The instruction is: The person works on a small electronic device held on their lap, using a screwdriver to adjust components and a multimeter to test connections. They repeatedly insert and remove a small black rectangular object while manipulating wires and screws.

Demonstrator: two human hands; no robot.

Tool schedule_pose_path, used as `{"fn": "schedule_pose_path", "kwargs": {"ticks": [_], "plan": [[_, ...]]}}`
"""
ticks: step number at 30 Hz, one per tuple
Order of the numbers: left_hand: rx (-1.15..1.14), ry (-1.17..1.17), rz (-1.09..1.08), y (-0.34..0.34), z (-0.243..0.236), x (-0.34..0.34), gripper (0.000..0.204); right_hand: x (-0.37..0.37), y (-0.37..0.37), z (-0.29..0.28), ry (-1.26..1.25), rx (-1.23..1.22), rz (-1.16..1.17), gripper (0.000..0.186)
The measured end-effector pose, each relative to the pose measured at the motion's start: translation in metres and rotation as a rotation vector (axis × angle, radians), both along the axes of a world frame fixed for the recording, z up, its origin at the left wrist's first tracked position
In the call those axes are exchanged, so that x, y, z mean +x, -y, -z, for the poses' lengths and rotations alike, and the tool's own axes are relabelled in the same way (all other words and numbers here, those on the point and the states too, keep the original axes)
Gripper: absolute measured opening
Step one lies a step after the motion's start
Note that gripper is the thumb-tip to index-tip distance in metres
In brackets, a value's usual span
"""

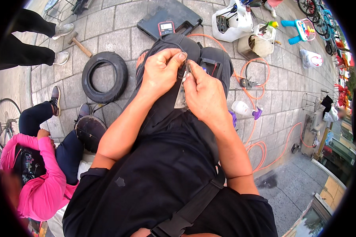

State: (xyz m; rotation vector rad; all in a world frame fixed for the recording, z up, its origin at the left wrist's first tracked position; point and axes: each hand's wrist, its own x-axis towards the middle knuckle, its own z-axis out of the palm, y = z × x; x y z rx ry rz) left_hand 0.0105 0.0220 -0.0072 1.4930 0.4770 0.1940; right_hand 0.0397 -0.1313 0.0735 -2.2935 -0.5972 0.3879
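My left hand (pixel 162 73) pinches something small and dark, perhaps the end of a thin cord, above my lap. Beside it my right hand (pixel 203 91) is closed on a small metal part (pixel 188 68), with its fingertips nearly meeting the left ones. A flat silvery metal piece (pixel 180 98) shows below the fingers, partly hidden. Behind my right hand a dark device (pixel 209 65) with a red wire rests on my dark trousers. What exactly sits between the fingertips is too small to make out.
A tyre (pixel 104 59), hammer (pixel 81 45), black case (pixel 150 19) with meter (pixel 166 28), white containers (pixel 231 23), orange hose (pixel 261 156) and spray bottle (pixel 245 108) surround me. A seated person in pink (pixel 43 185) is at left; another person's legs (pixel 31 59) stand above.
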Motion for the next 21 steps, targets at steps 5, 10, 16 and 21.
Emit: {"fn": "schedule_pose_path", "kwargs": {"ticks": [5, 10, 16, 21], "plan": [[0.010, -0.024, 0.000, 0.000, 0.000, 0.001, 0.028, 0.003, 0.001, 0.002, 0.040, -0.042, -0.044, 0.038], [0.003, -0.018, -0.011, 0.002, -0.003, 0.000, 0.027, 0.003, -0.001, -0.011, -0.032, -0.141, -0.058, 0.037], [0.007, -0.008, -0.069, 0.007, -0.006, 0.000, 0.019, 0.004, 0.000, -0.011, -0.040, -0.204, -0.073, 0.039], [0.028, 0.032, -0.089, 0.010, 0.000, 0.001, 0.019, 0.000, 0.000, -0.008, -0.026, -0.202, -0.065, 0.039]]}}
